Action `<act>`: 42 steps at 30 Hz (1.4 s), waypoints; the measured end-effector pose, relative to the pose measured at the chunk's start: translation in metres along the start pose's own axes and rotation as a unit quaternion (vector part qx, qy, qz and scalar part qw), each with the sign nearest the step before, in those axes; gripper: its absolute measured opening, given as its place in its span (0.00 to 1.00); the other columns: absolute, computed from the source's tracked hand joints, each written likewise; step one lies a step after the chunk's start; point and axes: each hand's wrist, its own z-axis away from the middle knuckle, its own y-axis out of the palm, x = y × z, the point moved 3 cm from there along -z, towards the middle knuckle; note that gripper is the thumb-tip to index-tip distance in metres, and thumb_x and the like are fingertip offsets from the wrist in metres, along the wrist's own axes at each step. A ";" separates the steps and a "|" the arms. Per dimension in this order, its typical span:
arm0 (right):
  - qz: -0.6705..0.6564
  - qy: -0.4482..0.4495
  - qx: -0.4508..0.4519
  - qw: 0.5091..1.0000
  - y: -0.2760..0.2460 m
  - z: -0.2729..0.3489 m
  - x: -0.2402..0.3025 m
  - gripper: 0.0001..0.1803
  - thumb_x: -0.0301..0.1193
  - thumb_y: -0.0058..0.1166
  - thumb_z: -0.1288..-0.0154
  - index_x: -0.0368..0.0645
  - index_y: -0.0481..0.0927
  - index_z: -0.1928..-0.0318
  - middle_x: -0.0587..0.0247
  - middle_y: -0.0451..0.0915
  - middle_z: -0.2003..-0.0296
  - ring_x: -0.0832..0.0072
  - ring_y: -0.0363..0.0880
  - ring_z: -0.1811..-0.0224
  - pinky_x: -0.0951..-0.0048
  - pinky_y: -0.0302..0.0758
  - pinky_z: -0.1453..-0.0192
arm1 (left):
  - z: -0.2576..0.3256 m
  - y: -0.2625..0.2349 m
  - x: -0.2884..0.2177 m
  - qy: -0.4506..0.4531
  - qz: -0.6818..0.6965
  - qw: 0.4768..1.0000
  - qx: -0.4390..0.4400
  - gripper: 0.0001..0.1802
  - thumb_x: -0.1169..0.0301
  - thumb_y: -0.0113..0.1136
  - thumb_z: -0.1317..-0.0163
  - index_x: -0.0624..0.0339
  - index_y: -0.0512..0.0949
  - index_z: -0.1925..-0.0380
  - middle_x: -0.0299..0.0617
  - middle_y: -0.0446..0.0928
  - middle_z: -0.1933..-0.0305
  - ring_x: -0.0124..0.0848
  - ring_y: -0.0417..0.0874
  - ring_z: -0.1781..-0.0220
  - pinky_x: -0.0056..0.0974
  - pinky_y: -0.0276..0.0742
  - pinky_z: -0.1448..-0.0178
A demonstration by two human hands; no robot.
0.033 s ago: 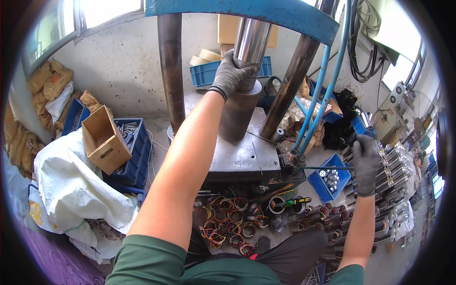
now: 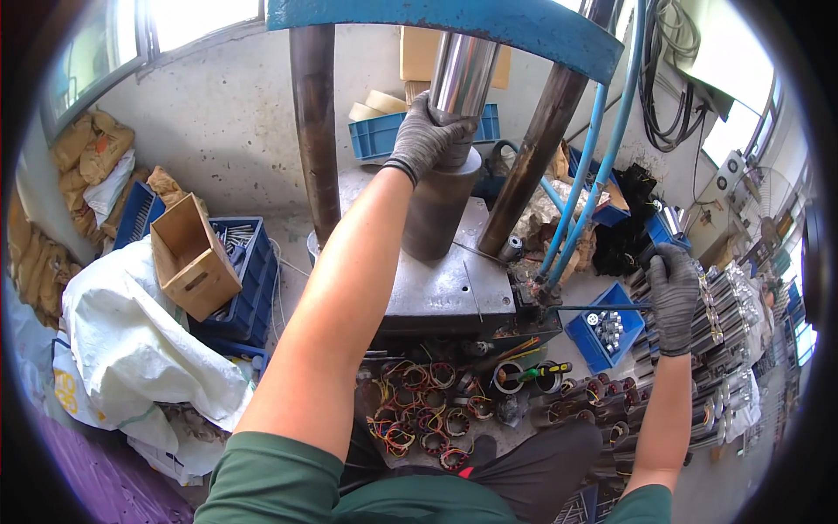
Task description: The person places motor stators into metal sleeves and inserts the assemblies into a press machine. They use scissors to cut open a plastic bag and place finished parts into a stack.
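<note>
The gloved left hand [image 2: 429, 131] is clamped around the top of a dark steel cylinder [image 2: 439, 205] standing upright on the press plate [image 2: 454, 288], under the shiny ram [image 2: 463, 70], while the gloved right hand [image 2: 674, 293] grips a thin lever rod [image 2: 598, 307] beside the blue bin [image 2: 602, 336].

Dark steel cylinder [image 2: 439, 210] standing upright at the back of the grey press plate [image 2: 454, 293], shiny ram [image 2: 461, 74] meeting its top, thin metal lever rod [image 2: 602, 307] jutting level past the plate's right edge
</note>
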 end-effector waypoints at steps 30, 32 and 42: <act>-0.049 0.142 0.340 0.929 -0.042 0.176 0.063 0.11 0.32 0.65 0.42 0.38 0.87 0.62 0.47 0.86 0.68 0.50 0.87 0.64 0.56 0.83 0.56 | 0.002 -0.009 -0.012 -0.028 -0.093 0.995 0.003 0.59 0.60 0.91 0.66 0.59 0.67 0.32 0.49 0.81 0.38 0.41 0.81 0.35 0.41 0.75 0.27; -0.052 0.133 0.329 0.934 -0.042 0.151 0.053 0.14 0.28 0.66 0.42 0.38 0.87 0.55 0.46 0.87 0.63 0.51 0.88 0.62 0.58 0.84 0.53 | -0.002 -0.011 -0.004 -0.017 -0.043 0.999 0.003 0.60 0.60 0.91 0.67 0.59 0.67 0.31 0.49 0.81 0.37 0.42 0.81 0.35 0.41 0.75 0.27; -0.063 0.063 0.016 0.996 0.011 -0.027 -0.020 0.14 0.26 0.58 0.26 0.36 0.83 0.43 0.52 0.87 0.58 0.70 0.84 0.60 0.67 0.82 0.51 | 0.005 -0.002 -0.014 -0.039 -0.014 0.999 0.018 0.60 0.62 0.90 0.67 0.58 0.66 0.31 0.47 0.79 0.36 0.40 0.81 0.35 0.41 0.74 0.26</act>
